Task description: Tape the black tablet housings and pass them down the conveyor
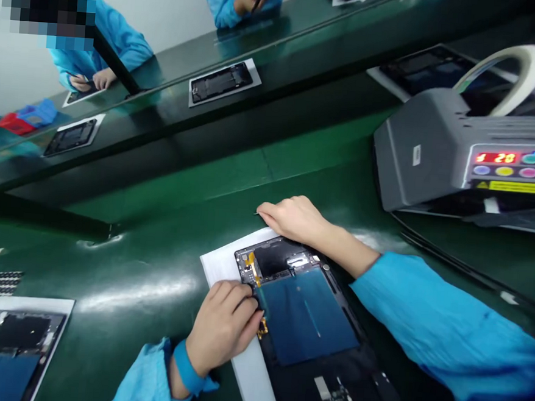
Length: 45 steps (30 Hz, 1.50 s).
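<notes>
An opened tablet (309,313) lies in front of me on a white sheet (255,371), its blue battery and orange flex cables exposed. My left hand (229,320) is closed, with curled fingers at the tablet's left edge beside the battery; whatever lies under the fingertips is hidden. Beyond the tablet's far edge, my right hand (298,220) is closed in a pinch. A tiny pale tip shows at its thumb, too small to name. A blue band circles my left wrist.
A grey tape dispenser (422,150) with a lit display stands at right, a tape roll (527,78) behind it. Another opened tablet (4,353) lies at lower left. More tablets (223,82) rest on the raised ledge, where co-workers in blue sleeves (118,37) handle devices.
</notes>
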Motion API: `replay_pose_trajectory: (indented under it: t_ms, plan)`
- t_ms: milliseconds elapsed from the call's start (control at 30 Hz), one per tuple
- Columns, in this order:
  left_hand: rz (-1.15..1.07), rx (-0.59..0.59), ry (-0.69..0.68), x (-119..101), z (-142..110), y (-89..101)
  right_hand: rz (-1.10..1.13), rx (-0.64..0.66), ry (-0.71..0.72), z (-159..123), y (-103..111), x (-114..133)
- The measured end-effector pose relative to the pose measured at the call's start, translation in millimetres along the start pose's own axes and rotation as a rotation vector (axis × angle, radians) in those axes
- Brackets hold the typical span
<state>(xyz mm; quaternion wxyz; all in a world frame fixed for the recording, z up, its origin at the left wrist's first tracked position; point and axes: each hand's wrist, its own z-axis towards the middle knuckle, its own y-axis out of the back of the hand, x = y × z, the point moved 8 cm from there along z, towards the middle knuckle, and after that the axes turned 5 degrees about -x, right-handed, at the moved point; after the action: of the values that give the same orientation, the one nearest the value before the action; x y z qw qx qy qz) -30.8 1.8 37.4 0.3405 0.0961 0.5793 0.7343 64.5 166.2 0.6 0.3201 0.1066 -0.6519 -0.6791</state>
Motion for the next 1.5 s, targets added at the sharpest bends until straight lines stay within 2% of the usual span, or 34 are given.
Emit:
replay_pose_trajectory:
  t_ms: [167,367,500,700,867,1100,1400,1500]
  plan:
    - [0.024,0.012,-0.021,-3,1,-1.0,-0.029,0.017,0.011,8,9,-10]
    - [0.102,0.023,-0.103,-2,24,-10.0,-0.07,-0.002,-0.035,-5,23,-29]
    - [0.082,0.02,-0.141,-3,33,-10.2,-0.057,0.011,0.032,-1,21,-18]
    - [0.038,0.011,-0.116,-1,35,-8.6,-0.03,-0.007,0.123,11,20,-6]
    - [0.016,0.027,-0.082,0,37,-10.4,0.0,0.034,0.199,9,9,7]
    - [0.069,0.073,-0.071,1,27,-13.0,-0.006,0.058,0.149,6,1,6]
    - [0.154,0.07,-0.006,8,-8,0.7,-0.054,0.057,0.122,-1,-10,4]
    - [0.157,0.05,0.004,8,-11,0.8,-0.074,0.041,0.104,-4,-9,-1]
